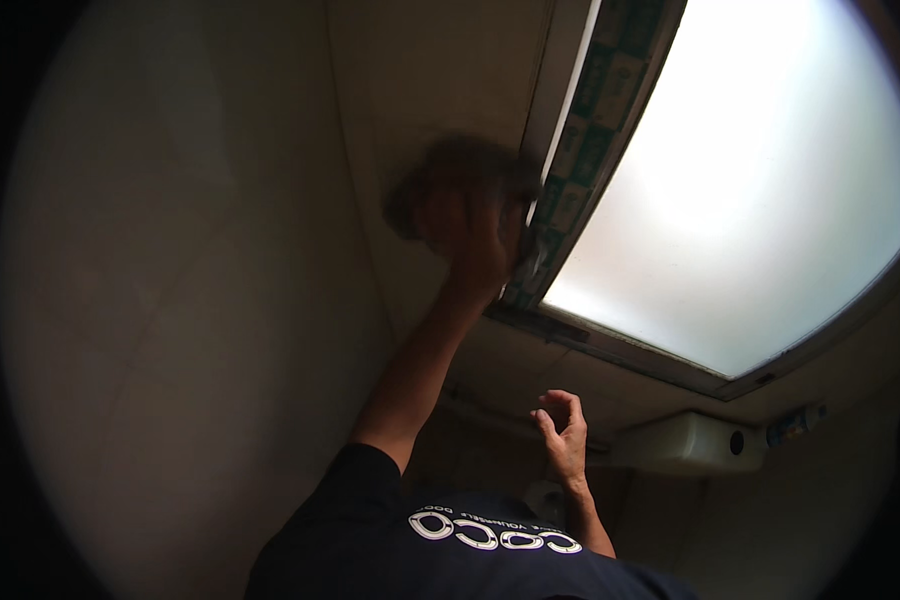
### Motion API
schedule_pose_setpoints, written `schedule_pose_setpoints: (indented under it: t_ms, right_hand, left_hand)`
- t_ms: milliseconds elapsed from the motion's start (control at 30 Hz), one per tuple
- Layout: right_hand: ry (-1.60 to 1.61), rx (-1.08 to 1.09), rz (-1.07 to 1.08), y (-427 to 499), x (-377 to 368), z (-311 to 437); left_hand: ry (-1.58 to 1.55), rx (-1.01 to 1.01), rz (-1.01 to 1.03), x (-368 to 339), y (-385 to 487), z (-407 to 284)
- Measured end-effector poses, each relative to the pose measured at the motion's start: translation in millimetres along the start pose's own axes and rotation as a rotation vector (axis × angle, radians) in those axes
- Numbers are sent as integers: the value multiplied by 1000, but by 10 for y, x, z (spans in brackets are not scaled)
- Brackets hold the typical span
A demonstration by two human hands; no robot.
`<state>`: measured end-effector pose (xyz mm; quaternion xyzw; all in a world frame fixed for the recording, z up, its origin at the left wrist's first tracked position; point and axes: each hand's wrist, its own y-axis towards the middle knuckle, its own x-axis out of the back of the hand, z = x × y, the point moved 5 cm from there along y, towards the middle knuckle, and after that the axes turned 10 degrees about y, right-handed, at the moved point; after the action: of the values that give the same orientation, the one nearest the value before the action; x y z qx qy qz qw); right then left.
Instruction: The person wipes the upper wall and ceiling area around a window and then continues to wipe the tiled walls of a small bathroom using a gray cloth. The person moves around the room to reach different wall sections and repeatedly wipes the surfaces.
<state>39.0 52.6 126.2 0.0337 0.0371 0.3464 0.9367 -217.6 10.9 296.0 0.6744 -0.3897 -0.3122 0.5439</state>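
My left hand (480,236) is raised at the wall beside the window frame (547,180), its fingers on a dark, blurred bundle that looks like a cloth (457,161). The bundle reaches from the pale wall to the frame's left side. Green and white patterned film or tape (596,120) runs along that side, next to the bright frosted pane (735,195). Lower down, below the window's bottom edge, my right hand (566,439) is held up with thumb and fingers curved apart and nothing between them.
Below the window is a whitish plastic tank or box (690,444) with a round dark spot. A small bottle or tube with a coloured label (795,424) lies at its right. A large pale wall (195,262) stands on the left. Dim, unclear items lie behind my right arm.
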Motion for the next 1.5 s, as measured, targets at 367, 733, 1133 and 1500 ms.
schedule_pose_setpoints:
  t_ms: [367,733,1133,1500]
  right_hand:
    - [-139,11,42,42,-99,-341]
    - [-190,23,54,179,26,-634]
    - [-338,41,72,163,5,-426]
    - [-415,-12,50,29,92,-803]
  left_hand:
    - [128,18,142,-5,-636,882]
    - [79,26,57,-507,-224,1270]
    - [165,128,80,-533,-198,1008]
    - [-146,-118,26,-735,-153,725]
